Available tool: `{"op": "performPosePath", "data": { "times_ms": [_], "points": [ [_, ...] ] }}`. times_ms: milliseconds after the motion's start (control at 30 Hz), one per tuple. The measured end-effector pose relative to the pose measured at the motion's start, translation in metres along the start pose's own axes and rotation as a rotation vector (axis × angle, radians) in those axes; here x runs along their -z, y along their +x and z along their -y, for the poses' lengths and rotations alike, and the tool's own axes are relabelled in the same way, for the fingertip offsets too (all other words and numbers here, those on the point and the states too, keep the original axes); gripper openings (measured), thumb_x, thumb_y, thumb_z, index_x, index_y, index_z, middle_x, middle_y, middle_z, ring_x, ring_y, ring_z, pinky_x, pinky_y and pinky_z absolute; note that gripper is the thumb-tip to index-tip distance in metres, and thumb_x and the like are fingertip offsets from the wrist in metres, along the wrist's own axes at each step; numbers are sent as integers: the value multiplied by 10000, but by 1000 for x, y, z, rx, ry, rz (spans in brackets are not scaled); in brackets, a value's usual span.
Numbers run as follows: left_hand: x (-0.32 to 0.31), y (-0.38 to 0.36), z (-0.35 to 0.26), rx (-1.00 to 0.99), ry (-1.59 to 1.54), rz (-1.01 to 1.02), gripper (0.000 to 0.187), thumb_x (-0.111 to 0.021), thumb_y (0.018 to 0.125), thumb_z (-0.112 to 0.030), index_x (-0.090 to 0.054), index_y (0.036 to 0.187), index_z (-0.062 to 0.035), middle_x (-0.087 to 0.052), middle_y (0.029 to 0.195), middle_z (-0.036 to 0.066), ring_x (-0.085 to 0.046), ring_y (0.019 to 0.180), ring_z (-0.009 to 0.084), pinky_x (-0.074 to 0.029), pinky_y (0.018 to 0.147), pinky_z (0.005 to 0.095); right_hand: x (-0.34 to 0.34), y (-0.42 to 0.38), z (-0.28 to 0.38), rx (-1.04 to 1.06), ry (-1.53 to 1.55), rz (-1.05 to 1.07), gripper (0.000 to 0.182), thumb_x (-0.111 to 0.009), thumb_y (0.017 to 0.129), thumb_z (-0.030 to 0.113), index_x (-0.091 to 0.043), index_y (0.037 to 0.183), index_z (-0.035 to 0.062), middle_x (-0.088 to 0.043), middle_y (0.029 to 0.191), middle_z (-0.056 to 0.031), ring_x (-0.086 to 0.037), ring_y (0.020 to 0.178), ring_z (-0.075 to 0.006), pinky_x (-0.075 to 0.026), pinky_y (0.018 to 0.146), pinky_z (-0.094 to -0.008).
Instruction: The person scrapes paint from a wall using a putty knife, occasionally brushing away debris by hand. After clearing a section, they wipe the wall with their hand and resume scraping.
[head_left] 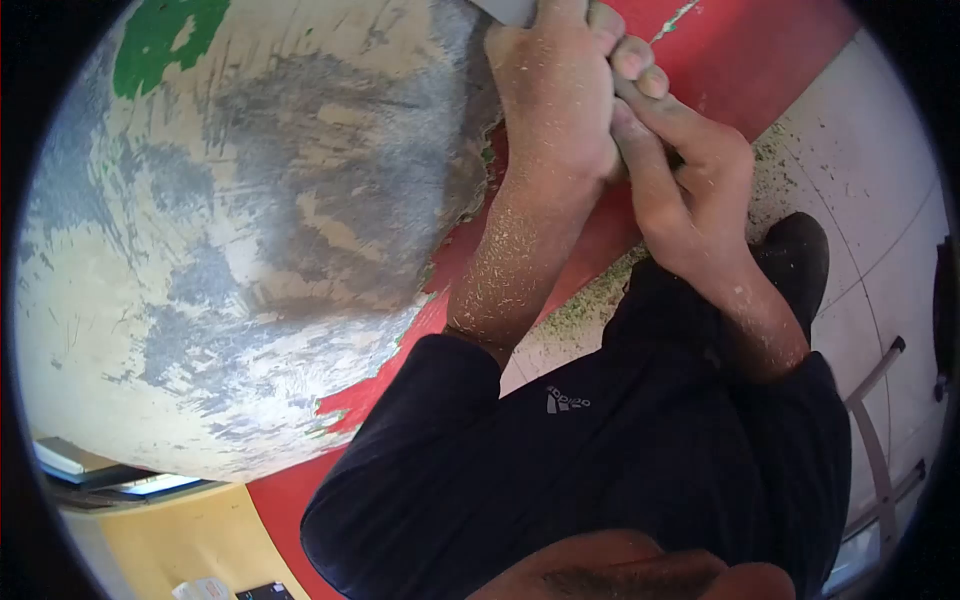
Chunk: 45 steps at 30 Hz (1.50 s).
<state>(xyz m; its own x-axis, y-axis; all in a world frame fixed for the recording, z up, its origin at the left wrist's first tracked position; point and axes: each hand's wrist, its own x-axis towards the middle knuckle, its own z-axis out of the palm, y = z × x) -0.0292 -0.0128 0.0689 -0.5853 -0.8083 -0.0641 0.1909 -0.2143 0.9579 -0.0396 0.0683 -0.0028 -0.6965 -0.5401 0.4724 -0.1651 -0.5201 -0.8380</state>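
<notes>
"What are we facing?"
"A big scuffed surface fills the frame's left, apparently hard, with a red band alongside."
"And our grips?"
"Left grip and right grip close together at upper centre, clamped on a flat grey tool. It looks light and stiff, best held by its mostly hidden handle; pale flakes on our skin may make it slippery."

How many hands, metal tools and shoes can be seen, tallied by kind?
Hands: 2 (left hand, right hand)
Metal tool: 1, partly out of view
Dark shoe: 1
Total: 4
</notes>
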Motion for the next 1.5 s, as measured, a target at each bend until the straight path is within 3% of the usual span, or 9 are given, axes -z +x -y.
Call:
{"op": "performPosePath", "data": {
  "times_ms": [800, 900, 967, 1133, 1200, 1267, 1333, 1433, 1500],
  "points": [
    [7, -12, 14, 144, 47, -48, 311, -479, 963, -346, -422, 780, -101, -341, 553, -11, -415, 426, 131, -390, 400, 304, 21, -6, 0, -52, -178, 154, 110, -588, 855, 34, -600, 755, -9, -480, 582, -162, -440, 462, -202, -404, 469, -320],
    [-4, 15, -2, -156, 139, 162, 283, -504, 940, -348, -523, 914, -66, -531, 704, 81, -567, 604, 213, -497, 566, 366, 4, 27, -5, 127, 37, -63, 209, -544, 894, 36, -649, 1070, -4, -508, 592, -98, -457, 512, -96, -409, 490, -283],
    [-53, -8, -26, -453, 431, -120, 367, -429, 980, -341, -498, 1080, 6, -427, 833, 68, -392, 679, 179, -388, 591, 331, 7, 38, 5, 133, 161, -111, 267, -508, 927, 58, -600, 1163, -25, -514, 622, -44, -440, 526, -67, -384, 485, -252],
    [45, -2, -3, -1299, 1608, -11, 619, -533, 880, -440, -457, 1304, 3, -408, 1348, 238, -373, 1265, 461, -340, 953, 610, 70, 18, 0, -44, 226, -333, 367, -441, 979, 112, -481, 1287, -84, -481, 667, 31, -390, 531, -23, -287, 471, -173],
    [51, 2, 28, -1212, 2024, -140, 577, -624, 824, -428, -519, 1283, -94, -387, 1388, 220, -286, 1270, 550, -219, 938, 730, 86, 2, 5, -143, 149, -452, 393, -455, 978, 140, -462, 1313, -65, -479, 657, 32, -379, 488, -9, -289, 439, -167],
    [56, 7, 57, -1121, 2067, 242, 497, -673, 801, -376, -598, 1198, -87, -378, 1422, 189, -291, 1312, 471, -229, 984, 675, 96, -20, 5, -193, 109, -481, 402, -460, 977, 150, -455, 1325, -52, -487, 661, 33, -373, 466, -4, -291, 422, -166],
    [55, 11, 57, -935, 1759, 771, 411, -673, 816, -365, -653, 1110, -77, -462, 1362, 185, -419, 1262, 386, -362, 959, 574, 100, -36, 10, -236, 50, -539, 408, -465, 976, 158, -452, 1334, -38, -494, 664, 33, -369, 454, -1, -294, 411, -166],
    [46, -10, 45, -97, 1087, 855, 352, -668, 831, -354, -686, 1016, -56, -570, 1231, 179, -561, 1124, 313, -484, 861, 460, 104, -53, 32, -332, -94, -383, 414, -479, 964, 151, -455, 1343, -12, -490, 666, 38, -370, 454, -7, -294, 414, -168],
    [48, -16, 45, -215, 757, 773, 562, -464, 915, -517, -597, 1149, -24, -590, 1179, 211, -630, 983, 321, -537, 778, 425, 97, -61, 49, -365, -141, -291, 412, -498, 944, 115, -469, 1339, 2, -509, 691, 30, -407, 500, -7, -322, 457, -161]
  ]
}}
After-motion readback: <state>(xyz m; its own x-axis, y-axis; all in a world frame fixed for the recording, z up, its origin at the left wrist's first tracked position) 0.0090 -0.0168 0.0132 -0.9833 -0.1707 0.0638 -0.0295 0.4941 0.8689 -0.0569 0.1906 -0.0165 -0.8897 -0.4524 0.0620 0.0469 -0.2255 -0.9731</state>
